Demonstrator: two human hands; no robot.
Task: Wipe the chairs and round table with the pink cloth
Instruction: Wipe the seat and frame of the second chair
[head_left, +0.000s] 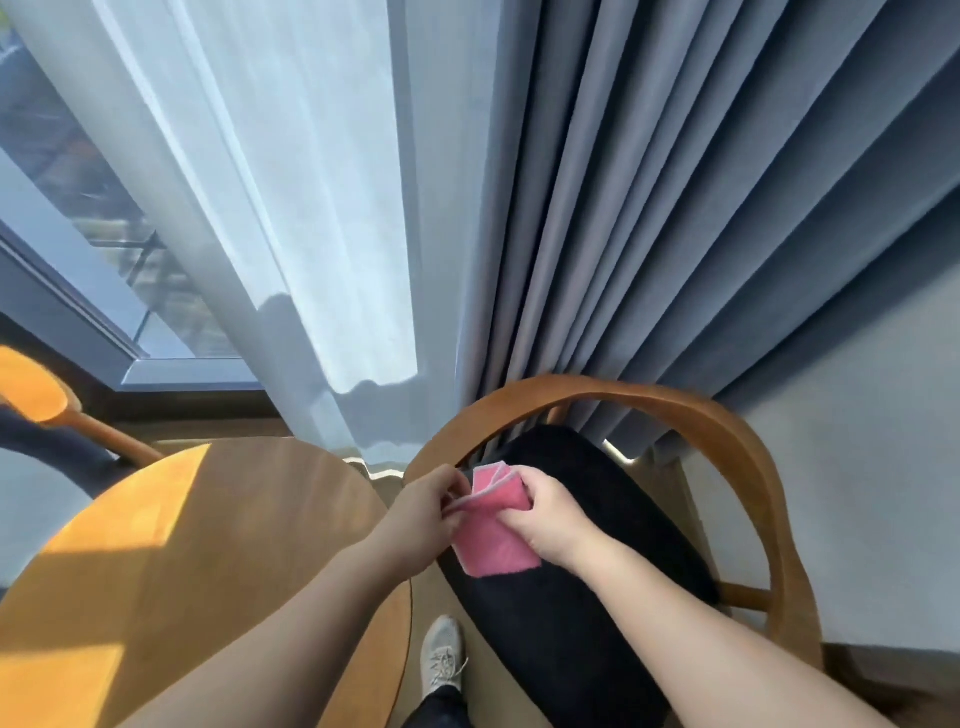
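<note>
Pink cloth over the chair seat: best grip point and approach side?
Take the pink cloth along its upper edge, where the white-trimmed layers stack, coming from the right as the right hand does. That probably clamps every layer and leaves the flat lower panel free to wipe. The left hand pinches only loose layer edges.

left chair (36, 395): cut by left edge, seat mostly out of view | round table (208, 545): near rim runs off bottom edge | pink cloth (493, 540): upper edge partly hidden by left hand (421, 514) and right hand (545, 519) | black seat cushion (597, 499): near end off bottom edge | outdoors through window (78, 171): blurred
</note>
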